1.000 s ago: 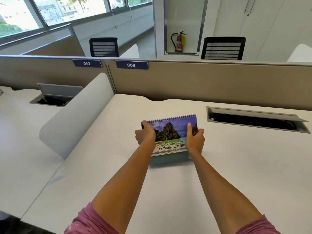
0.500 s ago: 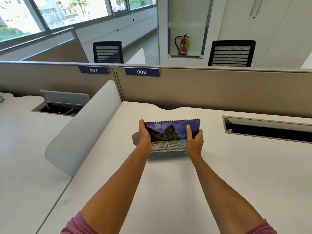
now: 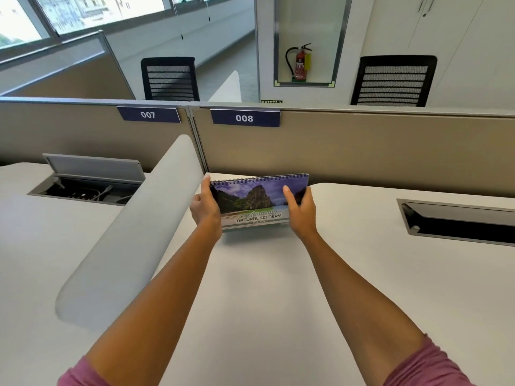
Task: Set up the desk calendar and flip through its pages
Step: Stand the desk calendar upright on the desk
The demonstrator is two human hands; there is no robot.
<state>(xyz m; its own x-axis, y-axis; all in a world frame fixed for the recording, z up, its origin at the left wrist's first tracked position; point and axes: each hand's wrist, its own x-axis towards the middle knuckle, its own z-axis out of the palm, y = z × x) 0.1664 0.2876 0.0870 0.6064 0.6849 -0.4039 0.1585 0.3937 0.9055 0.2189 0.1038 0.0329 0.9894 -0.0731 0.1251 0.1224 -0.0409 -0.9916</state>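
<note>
A spiral-bound desk calendar point(image 3: 255, 200) stands tilted on the white desk point(image 3: 278, 288), near the back partition. Its cover shows a rocky island and the words "Natural Scenery". My left hand point(image 3: 204, 206) grips its left edge, thumb along the side. My right hand point(image 3: 302, 208) grips the right edge, thumb on the cover. Its lower edge is close to the desk; I cannot tell if it touches.
A beige partition point(image 3: 362, 151) with labels 007 and 008 runs behind the calendar. A grey curved side divider point(image 3: 133, 232) rises at the left. An open cable tray point(image 3: 457, 221) sits at the right, another point(image 3: 86, 185) on the neighbouring desk. Two black chairs stand beyond.
Both hands have carried the calendar further away from me, toward the partition, and it now stands more upright. The grip on both edges is unchanged.
</note>
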